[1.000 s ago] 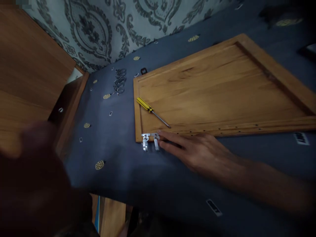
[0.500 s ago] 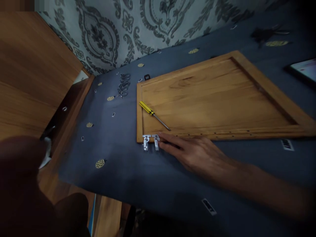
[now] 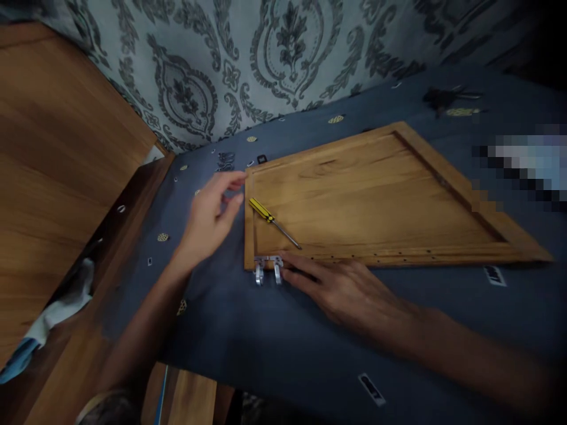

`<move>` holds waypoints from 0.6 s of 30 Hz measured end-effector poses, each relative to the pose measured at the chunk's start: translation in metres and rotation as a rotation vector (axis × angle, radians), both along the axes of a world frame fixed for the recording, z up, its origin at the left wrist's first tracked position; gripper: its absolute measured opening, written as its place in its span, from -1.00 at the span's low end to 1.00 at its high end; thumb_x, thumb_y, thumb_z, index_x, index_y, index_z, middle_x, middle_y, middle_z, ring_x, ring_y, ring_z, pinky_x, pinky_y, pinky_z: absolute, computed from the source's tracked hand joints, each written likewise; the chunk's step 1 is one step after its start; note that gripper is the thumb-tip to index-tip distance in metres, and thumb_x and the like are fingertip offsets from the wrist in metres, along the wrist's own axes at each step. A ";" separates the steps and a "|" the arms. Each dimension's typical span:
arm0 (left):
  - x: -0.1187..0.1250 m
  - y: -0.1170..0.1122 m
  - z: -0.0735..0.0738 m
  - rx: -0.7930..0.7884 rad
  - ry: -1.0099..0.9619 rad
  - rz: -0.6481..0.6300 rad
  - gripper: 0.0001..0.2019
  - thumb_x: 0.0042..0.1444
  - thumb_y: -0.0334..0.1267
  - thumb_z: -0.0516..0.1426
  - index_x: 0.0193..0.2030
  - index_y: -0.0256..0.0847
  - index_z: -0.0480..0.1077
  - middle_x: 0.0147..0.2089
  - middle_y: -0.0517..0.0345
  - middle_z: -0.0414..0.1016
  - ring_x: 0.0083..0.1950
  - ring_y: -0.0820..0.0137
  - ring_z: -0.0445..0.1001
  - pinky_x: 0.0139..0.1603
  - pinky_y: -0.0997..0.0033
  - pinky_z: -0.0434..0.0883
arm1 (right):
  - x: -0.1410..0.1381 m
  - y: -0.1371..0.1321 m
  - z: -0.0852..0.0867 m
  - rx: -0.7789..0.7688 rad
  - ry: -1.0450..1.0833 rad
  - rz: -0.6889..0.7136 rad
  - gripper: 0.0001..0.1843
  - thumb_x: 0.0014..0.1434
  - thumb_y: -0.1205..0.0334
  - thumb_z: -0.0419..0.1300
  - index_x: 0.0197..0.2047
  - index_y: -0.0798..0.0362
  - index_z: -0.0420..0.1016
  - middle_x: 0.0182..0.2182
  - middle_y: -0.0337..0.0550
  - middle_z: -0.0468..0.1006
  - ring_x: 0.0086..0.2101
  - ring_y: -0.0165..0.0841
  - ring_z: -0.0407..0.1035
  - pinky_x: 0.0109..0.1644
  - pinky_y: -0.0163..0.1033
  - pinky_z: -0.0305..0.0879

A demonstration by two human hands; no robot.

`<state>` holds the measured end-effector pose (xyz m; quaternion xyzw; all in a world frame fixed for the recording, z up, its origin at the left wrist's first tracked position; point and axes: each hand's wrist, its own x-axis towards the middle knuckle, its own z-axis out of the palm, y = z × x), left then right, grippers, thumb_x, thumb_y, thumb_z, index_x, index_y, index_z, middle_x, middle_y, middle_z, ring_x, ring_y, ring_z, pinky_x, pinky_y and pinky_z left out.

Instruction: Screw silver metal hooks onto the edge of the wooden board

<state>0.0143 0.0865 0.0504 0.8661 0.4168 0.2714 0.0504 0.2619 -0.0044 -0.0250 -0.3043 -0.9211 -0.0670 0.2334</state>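
Note:
A framed wooden panel lies flat on the dark blue cloth. Two silvery metal hooks sit side by side at its near left corner: a left hook and a right hook, their curved ends hanging past the near edge. The fingertips of my right hand close on the right hook. My left hand hovers by the panel's left edge, thumb and fingers apart, holding nothing. Between the hands, a yellow-and-black screwdriver rests on the panel, its tip pointing toward the hooks.
Several more metal pieces lie behind my left hand, partly hidden. A dark object is at the back right. Patterned fabric hangs behind. Wooden furniture stands at the left, with a crumpled whitish-blue cloth beside it.
My left hand has come up from the lower left to the panel's left edge. My right hand stays at the right hook. The view has shifted slightly.

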 end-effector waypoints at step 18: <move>-0.013 0.019 -0.005 -0.208 -0.025 -0.137 -0.78 0.33 -0.06 0.20 -0.10 -0.14 0.58 -0.21 0.11 0.54 -0.20 0.33 0.50 -0.18 0.35 0.45 | 0.000 0.000 0.002 -0.021 -0.062 -0.023 -0.43 0.13 0.63 0.13 0.12 -0.01 0.59 0.13 -0.10 0.65 -0.40 -0.35 0.62 -0.51 -0.32 0.41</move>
